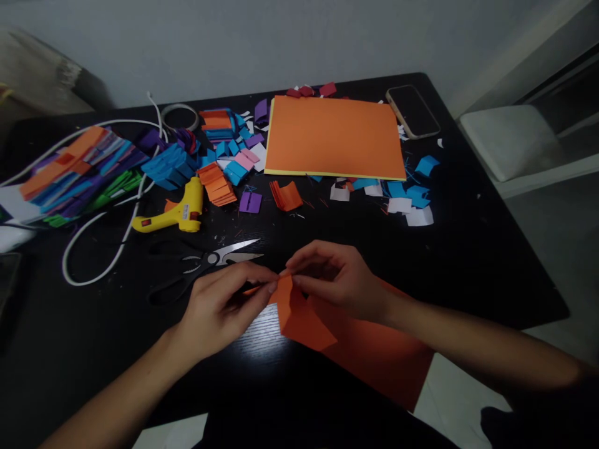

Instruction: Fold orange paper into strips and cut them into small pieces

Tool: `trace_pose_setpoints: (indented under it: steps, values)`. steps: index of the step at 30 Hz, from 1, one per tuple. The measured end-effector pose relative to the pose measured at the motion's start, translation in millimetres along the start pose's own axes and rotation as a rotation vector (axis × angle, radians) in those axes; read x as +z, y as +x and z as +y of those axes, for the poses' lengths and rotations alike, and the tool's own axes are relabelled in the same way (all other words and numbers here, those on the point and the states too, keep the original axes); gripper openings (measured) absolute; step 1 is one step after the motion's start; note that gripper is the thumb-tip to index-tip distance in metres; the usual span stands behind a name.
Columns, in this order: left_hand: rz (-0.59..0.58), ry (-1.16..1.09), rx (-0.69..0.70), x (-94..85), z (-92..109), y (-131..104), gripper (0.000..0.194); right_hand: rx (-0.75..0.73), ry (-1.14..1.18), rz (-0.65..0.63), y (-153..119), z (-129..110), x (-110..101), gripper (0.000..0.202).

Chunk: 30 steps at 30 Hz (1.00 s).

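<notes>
An orange sheet of paper (374, 349) lies at the table's front edge, with its right end reaching past the edge. Its left end is bent up into a fold, where both my hands meet. My left hand (229, 305) pinches the fold from the left between thumb and fingertips. From the right, my right hand (334, 277) pinches the same folded end close to the left fingertips. Just beyond my left hand rest black-handled scissors (213, 259), blades apart and pointing right.
A yellow glue gun (180, 212) and a white cable (70, 249) lie left. Stacked orange sheets (334, 137) sit at the back, beside a phone (412, 112). Coloured paper strips (88, 162), small folded pieces (218, 184) and a tape roll (180, 116) are spread behind the scissors.
</notes>
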<state>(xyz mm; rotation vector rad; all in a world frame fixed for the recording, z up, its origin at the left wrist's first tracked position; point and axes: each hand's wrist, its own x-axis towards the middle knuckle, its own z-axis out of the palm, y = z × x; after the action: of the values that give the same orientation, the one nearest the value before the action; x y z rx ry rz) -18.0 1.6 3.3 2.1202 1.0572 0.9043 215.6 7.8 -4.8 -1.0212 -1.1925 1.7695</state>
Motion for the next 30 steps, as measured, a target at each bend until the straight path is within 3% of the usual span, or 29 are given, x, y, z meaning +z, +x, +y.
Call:
trace_pose_setpoints:
  steps: [10, 19, 25, 30]
  values:
    - [0.022, -0.044, -0.106, 0.5, 2, 2, 0.01, 0.032, 0.036, -0.004, 2, 2, -2, 0.017]
    - [0.157, -0.146, -0.257, 1.4, 7, 9, 0.008, 0.048, 0.042, -0.06, 6, 3, -5, 0.03]
    - [0.144, -0.232, -0.261, 2.1, 2, 7, 0.01, -0.073, -0.039, -0.029, 2, 2, -2, 0.033]
    - [0.078, -0.316, -0.237, 2.4, -4, 2, 0.025, -0.089, -0.142, -0.024, -1, 2, 0, 0.02]
